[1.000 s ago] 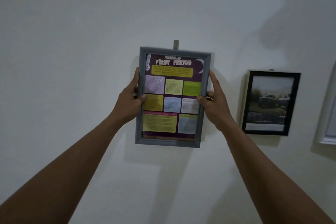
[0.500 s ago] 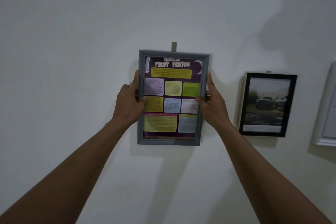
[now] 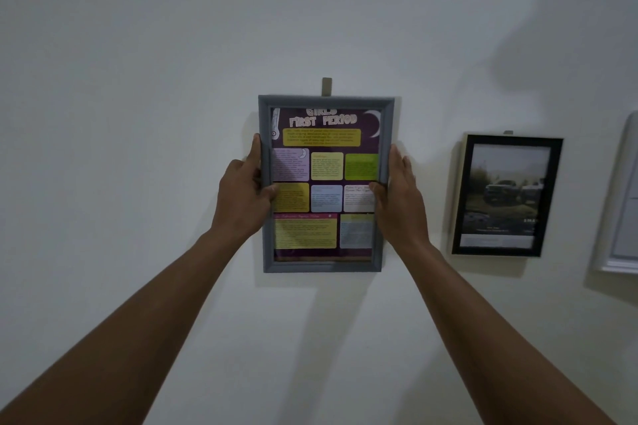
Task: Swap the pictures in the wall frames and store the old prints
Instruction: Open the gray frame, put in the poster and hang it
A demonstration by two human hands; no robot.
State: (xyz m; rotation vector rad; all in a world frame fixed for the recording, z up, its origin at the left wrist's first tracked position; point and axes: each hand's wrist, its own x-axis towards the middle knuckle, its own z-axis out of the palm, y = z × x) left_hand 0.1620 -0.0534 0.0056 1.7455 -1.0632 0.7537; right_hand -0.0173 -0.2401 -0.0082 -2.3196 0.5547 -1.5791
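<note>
Head: left hand [image 3: 241,198], right hand [image 3: 402,205] grip frame [image 3: 324,266].

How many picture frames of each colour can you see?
Grey frame: 1
Black frame: 1
White frame, cut off at the picture's edge: 1
Total: 3

On the wall [image 3: 138,97] ahead of you: plain white | centre: grey frame [image 3: 324,183] against it, small tab [image 3: 326,86] showing above its top edge | your right: black frame [image 3: 507,197] under its own tab [image 3: 508,132], well apart | far right: white frame [image 3: 621,217], cut off
</note>
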